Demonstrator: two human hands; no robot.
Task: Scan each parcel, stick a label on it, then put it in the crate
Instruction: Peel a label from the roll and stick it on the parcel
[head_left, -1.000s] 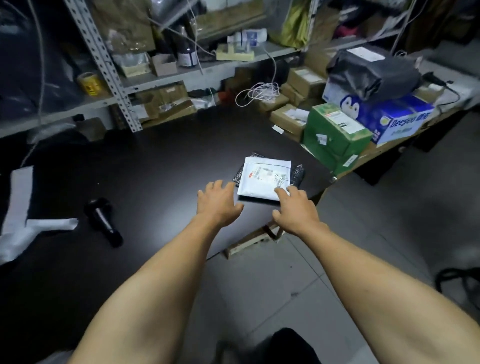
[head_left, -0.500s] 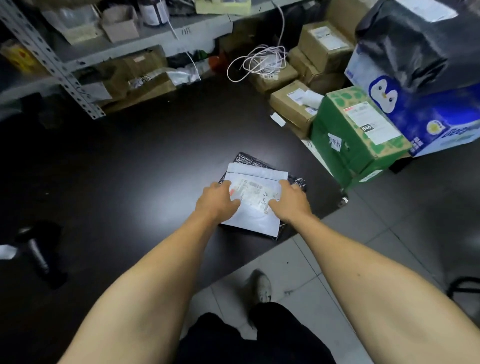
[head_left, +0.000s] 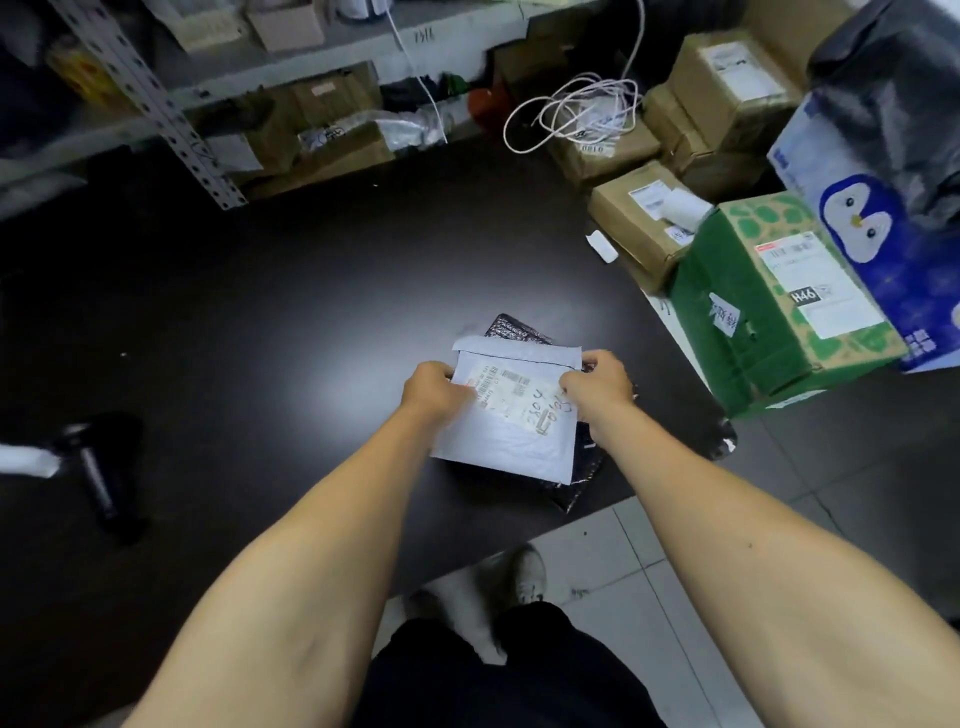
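While the left hand (head_left: 434, 389) grips the left edge of the white padded parcel (head_left: 511, 431) and the right hand (head_left: 597, 387) grips its right edge, fingers of both curled round it, the parcel sits label-up, tilted over a black parcel (head_left: 584, 467) near the front edge of the dark worktop (head_left: 291, 322). Handheld scanner (head_left: 98, 475) lies well to the left; green carton (head_left: 779, 306) stands to the right.

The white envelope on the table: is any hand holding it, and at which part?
Yes. Both hands hold the white envelope: the left hand grips its upper left edge, the right hand its upper right edge.
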